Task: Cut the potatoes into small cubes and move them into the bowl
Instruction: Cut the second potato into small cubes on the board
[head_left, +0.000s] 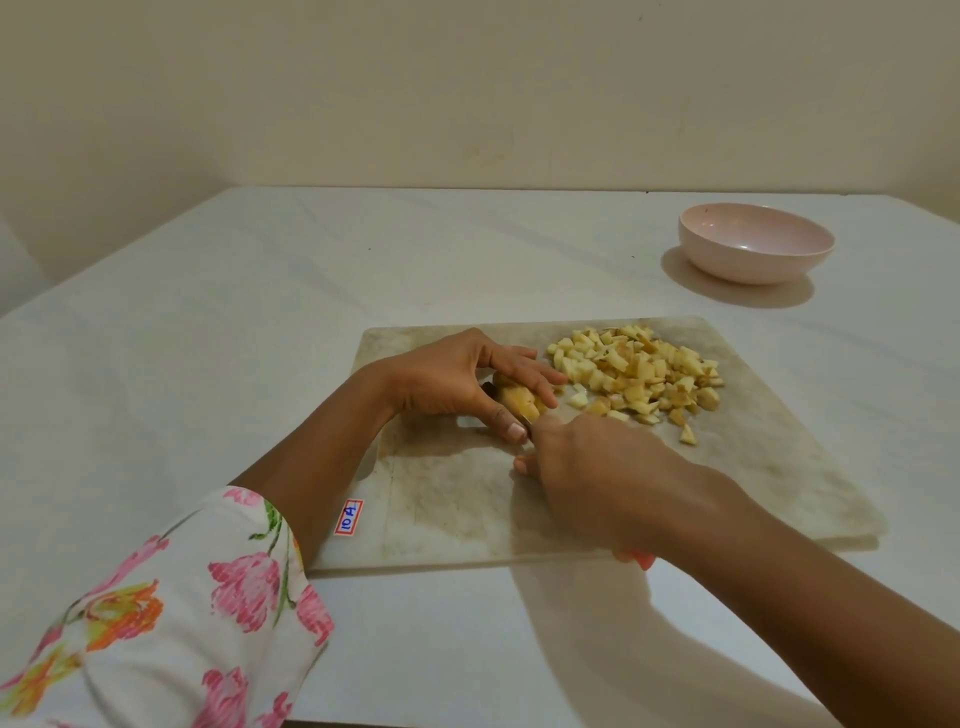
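A worn pale cutting board (753, 467) lies on the white table. My left hand (452, 379) curls over a piece of potato (517, 397) near the board's middle, thumb and fingers holding it down. My right hand (587, 467) grips a knife; its pink handle end (641, 560) shows under the wrist, and a short bit of blade (529, 423) shows at the potato. A heap of small potato cubes (644, 371) lies at the board's far right part. The pink bowl (756, 244) stands beyond the board at the right, with nothing in it.
A small label marked 10A (348, 517) is stuck at the board's near left corner. The white table (260, 312) stretches left and back to a beige wall (467, 93). My left arm wears a flowered sleeve (171, 613).
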